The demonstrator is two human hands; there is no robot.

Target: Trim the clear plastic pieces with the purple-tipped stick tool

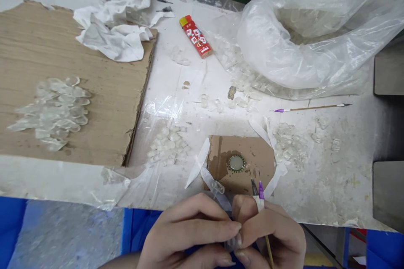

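Observation:
At the table's front edge, my left hand (192, 233) pinches a small clear plastic piece (234, 242) between thumb and fingers. My right hand (274, 231) closes on the same piece from the other side. It also has a thin wooden stick (269, 252) lodged between its fingers, with white wrapping and a dark tip and a purple tip pointing up. Just beyond the hands lies a small cardboard square (221, 151), taped down. On it rests an upturned bottle cap (236, 163) with something pale inside. Another clear piece (217, 187) lies at the square's near edge.
Small whitish pieces (168, 145) are heaped left of the square, clear ones (290, 145) right. A large cardboard sheet (110, 92) bears clear teardrop-like pieces (58, 109) and crumpled white cloth (116, 38). Farther back are a red lighter (197, 38), another tipped stick (312, 108) and plastic bags (303, 59).

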